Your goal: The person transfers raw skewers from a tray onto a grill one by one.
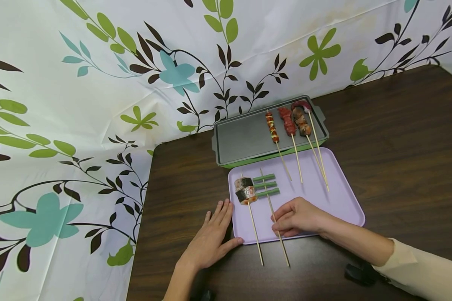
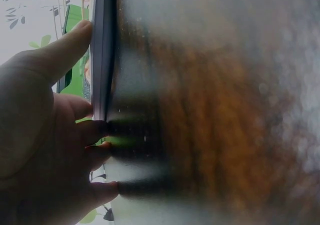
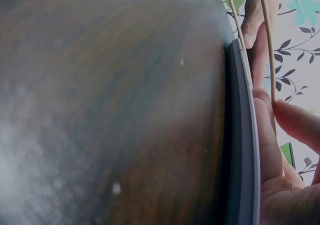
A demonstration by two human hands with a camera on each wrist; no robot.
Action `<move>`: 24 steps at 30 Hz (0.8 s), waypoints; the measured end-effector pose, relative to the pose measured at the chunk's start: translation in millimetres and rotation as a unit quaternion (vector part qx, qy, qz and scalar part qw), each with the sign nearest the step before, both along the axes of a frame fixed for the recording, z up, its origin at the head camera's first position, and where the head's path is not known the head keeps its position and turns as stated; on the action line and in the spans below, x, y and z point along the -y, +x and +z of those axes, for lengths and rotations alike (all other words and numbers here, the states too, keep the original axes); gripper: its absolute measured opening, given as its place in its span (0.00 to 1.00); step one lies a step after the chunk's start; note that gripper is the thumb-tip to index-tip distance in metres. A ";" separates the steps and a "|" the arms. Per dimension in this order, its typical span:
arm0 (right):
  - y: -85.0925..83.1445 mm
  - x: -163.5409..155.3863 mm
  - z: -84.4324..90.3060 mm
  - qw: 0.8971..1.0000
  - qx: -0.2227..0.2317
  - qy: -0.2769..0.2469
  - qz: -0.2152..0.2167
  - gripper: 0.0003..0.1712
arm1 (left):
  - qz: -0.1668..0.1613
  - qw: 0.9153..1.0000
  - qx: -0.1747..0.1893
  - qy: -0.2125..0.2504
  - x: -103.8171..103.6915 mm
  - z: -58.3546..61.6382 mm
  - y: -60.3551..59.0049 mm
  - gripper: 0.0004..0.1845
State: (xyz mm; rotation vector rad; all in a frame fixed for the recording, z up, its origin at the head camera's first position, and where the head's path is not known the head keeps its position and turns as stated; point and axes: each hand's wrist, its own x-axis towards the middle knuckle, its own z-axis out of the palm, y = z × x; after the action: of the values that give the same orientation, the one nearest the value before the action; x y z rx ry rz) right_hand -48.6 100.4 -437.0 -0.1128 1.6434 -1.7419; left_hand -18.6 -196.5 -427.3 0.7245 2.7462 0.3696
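In the head view my right hand [image 1: 296, 217] pinches the stick of a green bean skewer [image 1: 265, 184] between thumb and fingers, over the purple tray [image 1: 339, 205]. The right wrist view shows this wooden stick [image 3: 268, 50] between thumb and fingertips. To its left on the tray lies a fish skewer [image 1: 246, 191] with dark-skinned chunks, its stick reaching past the front rim. My left hand [image 1: 211, 238] rests with spread, straight fingers at the tray's left front corner, thumb on the rim. In the left wrist view the same hand [image 2: 45, 115] touches the tray edge [image 2: 102, 50].
Behind the tray stands a grey grill plate [image 1: 241, 140] with a green base. Several meat skewers lie on its right part, among them a red meat skewer [image 1: 287, 121], their sticks extending over the tray. A floral cloth [image 1: 109, 83] hangs behind the dark wooden table [image 1: 399, 138].
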 end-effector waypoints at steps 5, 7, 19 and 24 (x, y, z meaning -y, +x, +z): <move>1.2 -2.2 3.4 1.000 0.008 -0.010 -0.001 0.17 | -0.001 1.000 0.002 0.000 -0.4 0.0 -0.7 0.48; 1.9 -2.5 4.3 1.000 0.010 -0.012 -0.001 0.17 | 0.000 1.000 0.003 -0.001 -0.5 0.3 -0.8 0.48; 2.7 1.6 22.1 0.999 -0.011 -0.037 0.022 0.19 | 0.004 1.000 0.011 -0.004 -0.8 0.7 0.1 0.48; -0.9 0.6 35.5 0.998 -0.029 -0.040 0.029 0.20 | 0.002 1.000 0.008 -0.004 -1.0 0.8 0.3 0.48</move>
State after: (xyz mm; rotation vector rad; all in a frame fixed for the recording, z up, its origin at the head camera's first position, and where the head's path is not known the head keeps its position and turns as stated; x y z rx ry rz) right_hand -49.5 99.8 -401.5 -0.2483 1.5959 -1.7751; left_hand -18.3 -195.4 -426.5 0.7100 2.7334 0.3634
